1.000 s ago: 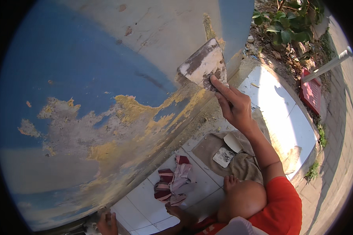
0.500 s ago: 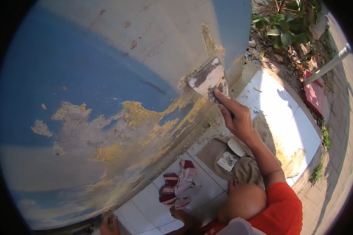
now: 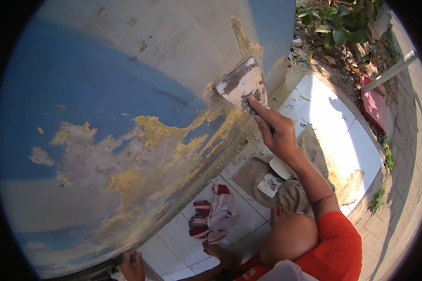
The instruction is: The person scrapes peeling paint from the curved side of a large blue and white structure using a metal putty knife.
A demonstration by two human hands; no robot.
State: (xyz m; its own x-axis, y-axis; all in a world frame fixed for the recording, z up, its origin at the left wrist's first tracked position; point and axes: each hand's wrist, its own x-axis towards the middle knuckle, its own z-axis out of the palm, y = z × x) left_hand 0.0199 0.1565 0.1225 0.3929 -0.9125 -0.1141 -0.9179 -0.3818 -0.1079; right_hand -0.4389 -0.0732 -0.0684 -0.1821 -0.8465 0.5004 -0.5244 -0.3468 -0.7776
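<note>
My right hand (image 3: 282,133) is closed around a wide putty knife (image 3: 243,86), its index finger stretched along the stained blade. The blade's edge lies against the painted wall (image 3: 117,79), at the border of a patch where the paint has come off to yellow and grey. Low at the left, by the foot of the wall, is my left hand (image 3: 132,266). Its fingers are loosely bent and apart, with nothing visible in them. The lower part of that hand is cut off by the picture's edge.
A striped cloth (image 3: 213,218) lies on white tiles (image 3: 178,246) near my foot. A brown sack (image 3: 295,196) sits under a small white open container (image 3: 270,185). Farther right are a red plastic dustpan (image 3: 373,105) with a pale handle, leafy plants (image 3: 342,30) and paving (image 3: 403,145).
The wall and floor sit slightly farther left and up in the view. My left hand shows more at the lower edge. The putty knife stays against nearly the same wall spot.
</note>
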